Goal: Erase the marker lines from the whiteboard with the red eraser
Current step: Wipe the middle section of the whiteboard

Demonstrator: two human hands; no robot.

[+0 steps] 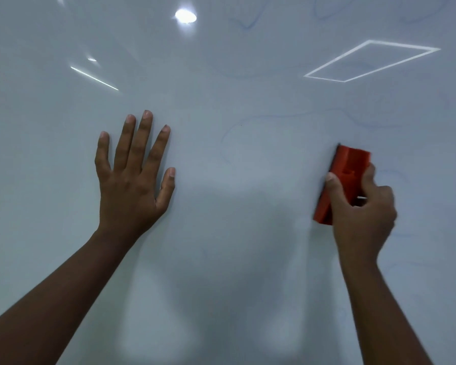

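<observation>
The whiteboard (234,83) fills the whole head view. My right hand (361,212) grips the red eraser (345,175) and holds it flat against the board at the right, thumb on its left edge. Faint blue marker lines (282,117) run across the board above and to the right of the eraser, and a thin curve (223,146) lies to its left. My left hand (132,177) rests flat on the board at the left, fingers spread and straight.
Ceiling lights reflect in the glossy board: a round spot (185,16) at the top, a rectangle outline (371,60) at the upper right, a streak (94,78) at the upper left. Smudged blue traces (248,25) remain near the top.
</observation>
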